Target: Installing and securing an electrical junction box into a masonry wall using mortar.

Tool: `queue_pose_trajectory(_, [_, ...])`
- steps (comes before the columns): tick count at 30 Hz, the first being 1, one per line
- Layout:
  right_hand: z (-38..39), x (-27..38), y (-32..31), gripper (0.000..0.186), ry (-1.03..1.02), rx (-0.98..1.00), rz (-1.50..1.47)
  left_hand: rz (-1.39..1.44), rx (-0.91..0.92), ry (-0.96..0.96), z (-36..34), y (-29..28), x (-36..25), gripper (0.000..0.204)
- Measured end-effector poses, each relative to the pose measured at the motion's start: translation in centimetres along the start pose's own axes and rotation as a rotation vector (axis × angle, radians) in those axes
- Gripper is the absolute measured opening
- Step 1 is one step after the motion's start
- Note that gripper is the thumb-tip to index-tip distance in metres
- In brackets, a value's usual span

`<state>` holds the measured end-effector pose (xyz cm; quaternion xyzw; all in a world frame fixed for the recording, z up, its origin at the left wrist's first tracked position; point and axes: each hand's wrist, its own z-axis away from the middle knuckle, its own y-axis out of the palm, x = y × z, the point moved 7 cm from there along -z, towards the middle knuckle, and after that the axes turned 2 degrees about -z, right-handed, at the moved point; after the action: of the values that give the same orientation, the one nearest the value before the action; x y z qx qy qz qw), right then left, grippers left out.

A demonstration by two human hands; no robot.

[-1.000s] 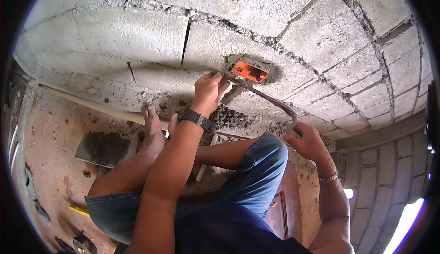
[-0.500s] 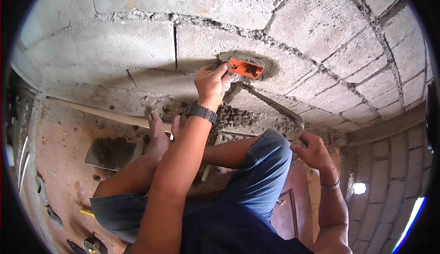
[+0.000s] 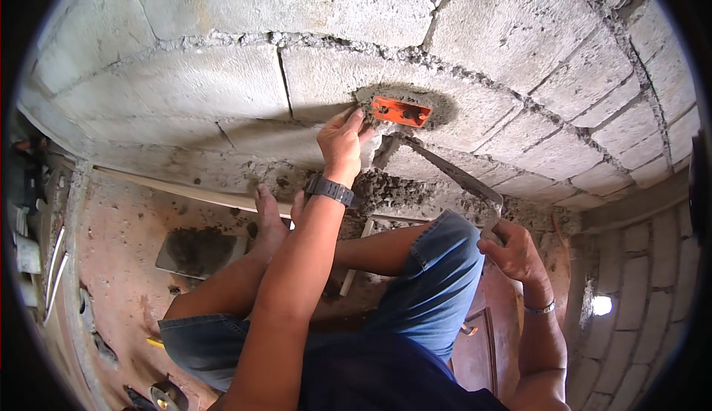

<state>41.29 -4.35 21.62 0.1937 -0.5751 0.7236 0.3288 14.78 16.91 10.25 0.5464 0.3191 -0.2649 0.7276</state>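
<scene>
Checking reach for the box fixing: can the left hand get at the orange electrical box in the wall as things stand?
Probably yes. The left hand is already at the block wall, fingertips beside the orange electrical box, nothing between them. The right hand holds the trowel lower down, clear of that path.

I'm stretching my left hand up and forward, arm long, fingertips pressing ahead. My right hand is hanging lower out right, fingers curling closed, wrist bent back.

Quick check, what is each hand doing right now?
Left hand: fingers pressed against the wall beside the orange box, holding nothing visible.
Right hand: closed on the trowel handle.
</scene>
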Motion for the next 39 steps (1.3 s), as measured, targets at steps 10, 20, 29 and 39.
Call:
queue_pose_trajectory(10, [-0.3,-0.3,0.4,0.031,0.050,0.031,-0.092,-0.191,0.042,0.027,-1.2,-0.2,-0.3,0.015])
queue_pose_trajectory(20, [-0.5,-0.1,0.4,0.036,-0.023,0.007,-0.047,-0.441,0.220,0.451,0.1,2.0,-2.1,0.017])
queue_pose_trajectory(29, [-0.4,-0.2,-0.2,0.033,-0.037,-0.025,-0.085,-0.668,0.222,0.441,-1.7,0.6,-2.8,0.025])
queue_pose_trajectory(39, [-0.7,0.5,0.8,0.033,-0.009,0.041,-0.063,-0.917,0.326,0.454,-3.3,0.2,-4.4,0.031])
